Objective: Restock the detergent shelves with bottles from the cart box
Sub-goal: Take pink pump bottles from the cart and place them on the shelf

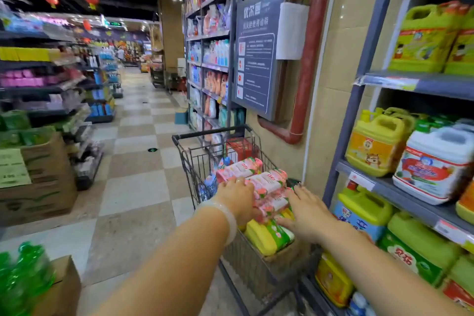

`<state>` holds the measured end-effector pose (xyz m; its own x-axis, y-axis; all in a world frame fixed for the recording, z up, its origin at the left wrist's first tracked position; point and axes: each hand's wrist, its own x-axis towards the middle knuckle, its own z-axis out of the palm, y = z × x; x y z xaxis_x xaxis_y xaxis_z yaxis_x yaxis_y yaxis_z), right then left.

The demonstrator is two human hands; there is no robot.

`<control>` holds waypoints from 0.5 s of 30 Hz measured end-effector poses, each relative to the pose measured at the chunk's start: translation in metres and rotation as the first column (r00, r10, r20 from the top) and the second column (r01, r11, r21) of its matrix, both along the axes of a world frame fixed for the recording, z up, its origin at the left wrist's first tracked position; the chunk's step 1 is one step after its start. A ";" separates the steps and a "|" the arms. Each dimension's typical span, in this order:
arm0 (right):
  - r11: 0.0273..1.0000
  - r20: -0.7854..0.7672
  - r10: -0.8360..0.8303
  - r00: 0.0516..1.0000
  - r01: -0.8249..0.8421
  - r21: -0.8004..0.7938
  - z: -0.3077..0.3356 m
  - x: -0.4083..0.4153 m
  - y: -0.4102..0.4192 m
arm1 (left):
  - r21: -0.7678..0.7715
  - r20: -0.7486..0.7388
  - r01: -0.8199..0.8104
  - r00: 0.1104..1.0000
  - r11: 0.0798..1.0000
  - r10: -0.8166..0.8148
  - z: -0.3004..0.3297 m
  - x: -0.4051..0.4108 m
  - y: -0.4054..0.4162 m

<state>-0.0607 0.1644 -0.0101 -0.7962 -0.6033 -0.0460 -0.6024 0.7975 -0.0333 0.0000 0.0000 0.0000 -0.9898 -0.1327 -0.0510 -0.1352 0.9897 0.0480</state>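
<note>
Bottles (259,182) in pink peach-print wrap lie stacked on top of the load in the cart (189,159), at the lower centre of the frame, and I have both hands on that stack. My left hand (237,197) sits on the stack's left side, fingers curled over the edge of a pink bottle, so that grip looks closed around it, though blur keeps me from seeing the fingertips clearly. A pale bangle (225,218) rings that wrist. My right hand (306,209) lies flat against the right side of the stack, fingers straight and spread, pressing rather than clasping. Just below the pink bottles, a yellow bottle with a green label (269,237) lies on its side in a cardboard box (279,255) at the near end of the cart. The detergent shelves (420,82) fill the right side of the frame, just beside the cart, carrying large yellow, green and white jugs (379,143) on several levels. A grey notice board (256,51) hangs on the wall above the cart, beside a red pipe (310,54). At the left of the frame stand cardboard cartons (43,179) and, in the lower left corner, green bottles (23,279). A checkered floor (138,151) runs up the aisle toward the upper centre.
</note>
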 end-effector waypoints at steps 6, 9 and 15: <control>1.000 0.082 -0.027 0.996 0.026 0.016 -0.040 -0.086 -0.034 | 0.005 0.106 0.009 0.994 1.000 -0.010 -0.032 -0.079 -0.045; 0.998 0.099 -0.029 0.995 0.024 0.055 -0.064 -0.130 -0.050 | 0.006 0.119 0.023 0.993 1.000 -0.024 -0.045 -0.129 -0.067; 0.994 0.216 -0.111 0.970 0.103 0.046 -0.100 -0.218 -0.079 | 0.031 0.215 0.022 0.976 0.999 -0.028 -0.067 -0.220 -0.099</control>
